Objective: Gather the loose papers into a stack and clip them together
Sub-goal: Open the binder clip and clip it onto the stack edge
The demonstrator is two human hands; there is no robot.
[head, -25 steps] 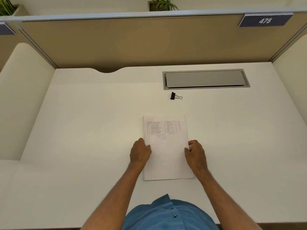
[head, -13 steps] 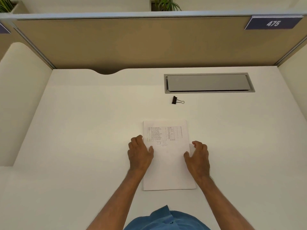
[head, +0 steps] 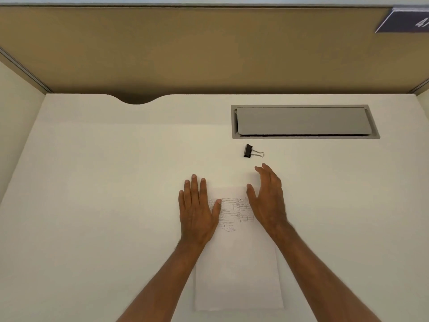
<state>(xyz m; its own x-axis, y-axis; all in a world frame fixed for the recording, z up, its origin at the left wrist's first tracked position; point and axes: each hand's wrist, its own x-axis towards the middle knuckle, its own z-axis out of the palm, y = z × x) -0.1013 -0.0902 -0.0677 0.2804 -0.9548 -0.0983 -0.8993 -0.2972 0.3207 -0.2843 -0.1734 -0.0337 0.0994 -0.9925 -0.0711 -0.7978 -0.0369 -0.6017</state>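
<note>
A stack of white papers [head: 239, 263] with a small printed table near its top lies on the white desk [head: 104, 194] in front of me. My left hand [head: 197, 210] rests flat on the stack's upper left part, fingers spread. My right hand [head: 269, 198] hovers open over the stack's upper right corner, fingers pointing away from me. A black binder clip [head: 249, 151] with silver handles lies on the desk just beyond my right fingertips, apart from them.
A grey cable-tray lid [head: 301, 122] is set into the desk behind the clip. A tan partition wall [head: 209, 49] closes the back, with white side panels left and right. A curved cut-out [head: 137, 99] sits in the desk's rear edge.
Both hands left the stack's sides and slid forward. The left now lies flat on the paper; the right has opened and reached toward the binder clip. The camera moved closer.
</note>
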